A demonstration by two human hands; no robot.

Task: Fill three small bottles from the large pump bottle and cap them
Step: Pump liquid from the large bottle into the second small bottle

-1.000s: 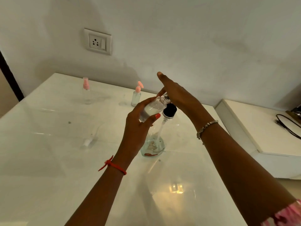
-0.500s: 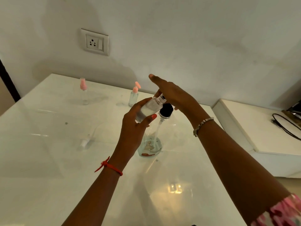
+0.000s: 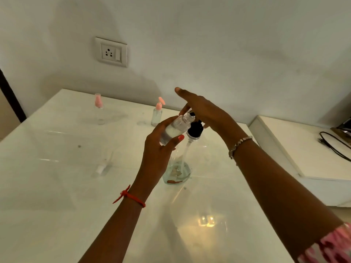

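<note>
My left hand [image 3: 158, 147] grips a small clear bottle [image 3: 175, 129], tilted with its open neck against the nozzle of the black pump head [image 3: 195, 129]. The large clear pump bottle [image 3: 177, 168] stands on the white table [image 3: 57, 196] under both hands. My right hand [image 3: 204, 111] rests palm-down on the pump head, fingers straight. Two small bottles with pink tops stand near the wall, one at the left [image 3: 99, 109] and one further right [image 3: 157, 112]. A small white cap [image 3: 100, 168] lies on the table at the left.
A wall socket [image 3: 111, 52] sits above the table. To the right is a lower white ledge [image 3: 303, 149] with a black cable [image 3: 334, 145] on it. A light reflection shows on the table's near part.
My right hand has stayed on the pump head with small up and down shifts. The left hand keeps the small bottle at the nozzle. The view has shifted slightly.
</note>
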